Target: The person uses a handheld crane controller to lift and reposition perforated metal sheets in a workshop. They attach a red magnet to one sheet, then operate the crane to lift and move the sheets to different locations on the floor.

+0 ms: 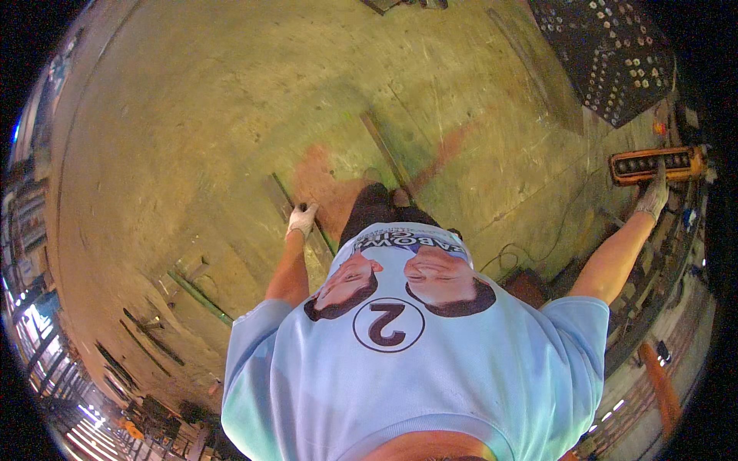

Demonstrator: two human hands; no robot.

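Note:
My right hand (653, 195), in a pale glove, is stretched out to the far right. It grips an orange pendant control (621, 170) with a row of dark round buttons, and one finger or thumb lies across the buttons. My left hand (303, 219), also gloved, is low by my left side with its fingers curled together. What those fingers hold, if anything, is too small to make out. Beside and partly under it runs a long flat metal bar (278, 190). A second long metal bar (384, 147) lies in front of my legs.
A dark plate (607, 58) with many pale round spots stands at the upper right. A green bar (198, 296) and several dark bars (154, 338) lie to the left. A thin cable (503, 257) loops near my right side. An orange post (661, 388) rises at the lower right.

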